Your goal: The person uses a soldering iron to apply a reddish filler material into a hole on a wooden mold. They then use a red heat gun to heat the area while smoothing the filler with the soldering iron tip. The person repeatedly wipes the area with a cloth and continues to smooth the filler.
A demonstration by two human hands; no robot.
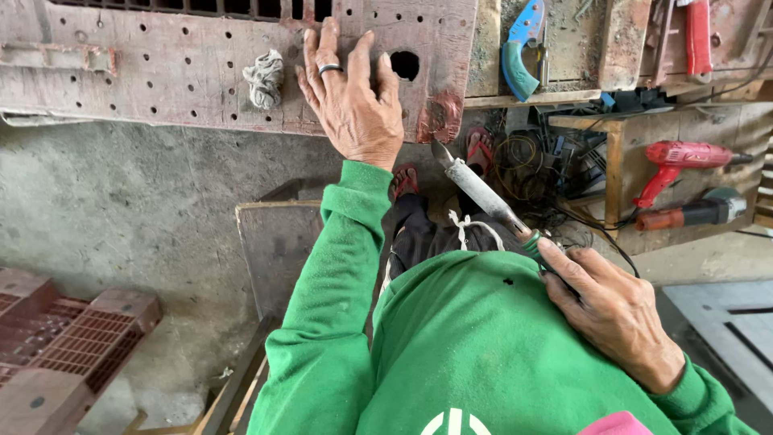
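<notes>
Head view: the left hand [350, 101], wearing a dark ring, lies flat with fingers spread on a worn reddish panel drilled with many small holes [161, 72], just left of a larger round hole [405, 65] in it. The hand grips nothing. A grey crumpled rag [264, 78] rests on the same panel, just left of the hand.

The right hand [608, 310] is closed around the green handle of a long grey soldering iron with a flattened metal tip [475, 187]. The tool sits between the two hands, above the lap. Its long axis runs diagonally, handle at lower right, tip pointing up and left toward the scorched lower edge of the panel, near but apart from it.

To the right, a red power drill [684, 157] lies on a wooden shelf, with a blue-handled tool [522, 48] on the bench above. A reddish plastic crate [72, 338] lies on the concrete floor at lower left
</notes>
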